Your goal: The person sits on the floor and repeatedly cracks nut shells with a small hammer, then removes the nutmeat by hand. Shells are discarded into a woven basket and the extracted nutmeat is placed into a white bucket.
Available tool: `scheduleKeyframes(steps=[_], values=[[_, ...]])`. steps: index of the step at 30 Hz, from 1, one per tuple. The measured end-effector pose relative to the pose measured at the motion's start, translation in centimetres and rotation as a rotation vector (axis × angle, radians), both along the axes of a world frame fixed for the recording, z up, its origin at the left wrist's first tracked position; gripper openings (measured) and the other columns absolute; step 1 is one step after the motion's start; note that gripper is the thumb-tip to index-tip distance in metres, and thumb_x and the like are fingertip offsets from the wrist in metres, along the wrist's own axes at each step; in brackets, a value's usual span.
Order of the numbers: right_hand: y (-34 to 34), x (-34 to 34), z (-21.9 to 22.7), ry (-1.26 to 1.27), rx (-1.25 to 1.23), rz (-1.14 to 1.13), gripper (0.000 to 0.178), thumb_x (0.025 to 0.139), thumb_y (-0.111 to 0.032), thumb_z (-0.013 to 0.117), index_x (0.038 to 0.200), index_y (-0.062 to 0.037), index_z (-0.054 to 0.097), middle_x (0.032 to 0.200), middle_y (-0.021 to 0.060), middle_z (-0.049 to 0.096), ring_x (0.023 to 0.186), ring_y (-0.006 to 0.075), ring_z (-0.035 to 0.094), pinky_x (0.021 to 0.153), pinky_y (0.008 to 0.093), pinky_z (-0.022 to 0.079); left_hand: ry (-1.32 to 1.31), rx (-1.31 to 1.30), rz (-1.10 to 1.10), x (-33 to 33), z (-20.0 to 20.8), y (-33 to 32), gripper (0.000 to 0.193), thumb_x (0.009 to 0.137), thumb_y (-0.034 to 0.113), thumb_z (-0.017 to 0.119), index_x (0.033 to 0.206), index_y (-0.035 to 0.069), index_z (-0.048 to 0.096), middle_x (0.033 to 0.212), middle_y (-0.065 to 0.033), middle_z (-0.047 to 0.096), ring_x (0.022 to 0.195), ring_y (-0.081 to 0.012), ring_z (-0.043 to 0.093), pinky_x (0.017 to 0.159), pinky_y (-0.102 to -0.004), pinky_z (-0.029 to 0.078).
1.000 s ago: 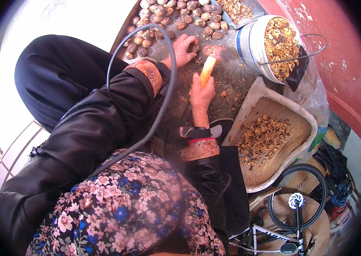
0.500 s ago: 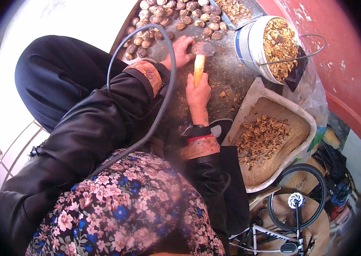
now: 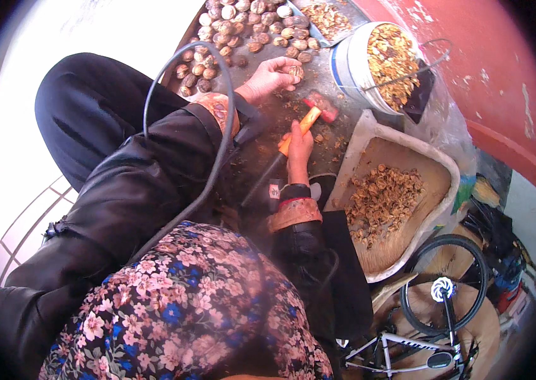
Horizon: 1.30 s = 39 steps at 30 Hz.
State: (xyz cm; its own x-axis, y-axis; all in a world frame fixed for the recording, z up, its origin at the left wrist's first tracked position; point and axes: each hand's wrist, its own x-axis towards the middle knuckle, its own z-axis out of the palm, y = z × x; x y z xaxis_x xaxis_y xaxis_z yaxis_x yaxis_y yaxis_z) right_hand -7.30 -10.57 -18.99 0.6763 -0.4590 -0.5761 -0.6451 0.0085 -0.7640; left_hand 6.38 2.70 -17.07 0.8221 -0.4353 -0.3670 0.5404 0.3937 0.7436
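Observation:
Between the fingertips of my left hand (image 3: 272, 77) is a walnut (image 3: 296, 73), held a little above the dark work surface (image 3: 256, 136). My right hand (image 3: 300, 147) grips a hammer by its orange-yellow handle (image 3: 299, 131). The hammer's red and grey head (image 3: 321, 106) lies to the right of the walnut, apart from it. Beyond my left hand, many whole walnuts (image 3: 227, 28) are heaped at the far edge. Bits of broken shell are scattered on the surface near the hammer.
A white bucket (image 3: 350, 71) of walnut pieces leans at the far right. Nearer stands a pale scoop-shaped tray (image 3: 448, 209) with broken shells (image 3: 385, 199). A blue-edged container (image 3: 328, 22) holds more pieces. A grey cable (image 3: 222, 145) loops over my left arm. A bicycle (image 3: 407, 345) lies lower right.
The hammer head has moved off to the right and down, away from my left hand, tilting as it goes. My left hand now shows the walnut in its raised fingertips.

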Motion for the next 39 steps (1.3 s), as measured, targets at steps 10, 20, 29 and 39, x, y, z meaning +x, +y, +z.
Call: scheduleKeyframes(steps=[10, 20, 29, 39], values=[[-5.4, 5.1, 11.5, -0.623, -0.087, 0.087, 0.029, 0.083, -0.016, 0.06, 0.106, 0.0, 0.054, 0.09, 0.009, 0.061, 0.08, 0.0143, 0.058, 0.07, 0.0268, 0.047, -0.364, -0.143, -0.128, -1.1, 8.8, -3.2, 0.039, 0.073, -0.005, 0.056, 0.11, 0.005, 0.052, 0.1, -0.0013, 0.057, 0.092, -0.01, 0.054, 0.08, -0.026, 0.046], [-3.3, 4.4, 19.1, -0.741, 0.149, 0.169, 0.014, 0.078, -0.003, 0.061, 0.091, -0.0004, 0.056, 0.085, 0.0059, 0.062, 0.073, 0.0098, 0.059, 0.062, 0.0226, 0.049, -0.422, -0.231, -0.196, -4.6, 14.6, -2.8, 0.033, 0.076, -0.004, 0.059, 0.107, 0.005, 0.052, 0.1, -0.0019, 0.057, 0.093, -0.0096, 0.054, 0.082, -0.0258, 0.046], [-2.3, 2.1, 21.6, -0.863, -0.069, 0.223, 0.01, 0.081, -0.001, 0.057, 0.09, 0.0019, 0.058, 0.085, 0.0059, 0.062, 0.071, 0.01, 0.058, 0.057, 0.0233, 0.051, -0.496, -0.132, -0.181, -6.3, 16.4, -1.5, 0.027, 0.077, 0.002, 0.062, 0.103, 0.004, 0.053, 0.096, -0.0019, 0.058, 0.088, -0.0087, 0.055, 0.076, -0.0237, 0.046], [-3.0, 1.2, 22.1, -0.821, -0.1, 0.278, 0.012, 0.081, 0.001, 0.055, 0.092, 0.0025, 0.058, 0.087, 0.007, 0.062, 0.07, 0.0104, 0.06, 0.059, 0.0228, 0.05, -0.244, -0.408, -0.198, -6.8, 16.5, -1.9, 0.023, 0.081, 0.007, 0.061, 0.103, 0.003, 0.056, 0.099, -0.0042, 0.058, 0.088, -0.0106, 0.056, 0.075, -0.024, 0.048]])
